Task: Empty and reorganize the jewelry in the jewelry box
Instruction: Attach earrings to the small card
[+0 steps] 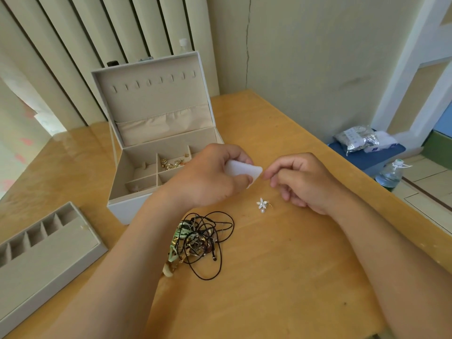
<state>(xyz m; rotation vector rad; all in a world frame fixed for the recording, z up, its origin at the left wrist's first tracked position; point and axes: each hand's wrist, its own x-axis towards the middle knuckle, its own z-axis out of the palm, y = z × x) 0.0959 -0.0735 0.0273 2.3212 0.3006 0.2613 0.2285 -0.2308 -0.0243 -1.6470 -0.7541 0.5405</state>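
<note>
A light wooden bench (pixel 281 265) carries an open white jewelry box (pixel 151 104) at the far left, its lid upright. A removed divider tray (pixel 44 253) lies near the left edge. A tangle of black cords (pixel 203 238) sits mid-bench, with a small white flower earring (pixel 262 205) lying apart to its right.

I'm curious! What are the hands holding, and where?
Left hand grips a white foam pad by its left end. Right hand pinches near the pad's corner; whether it holds anything cannot be told.
</note>
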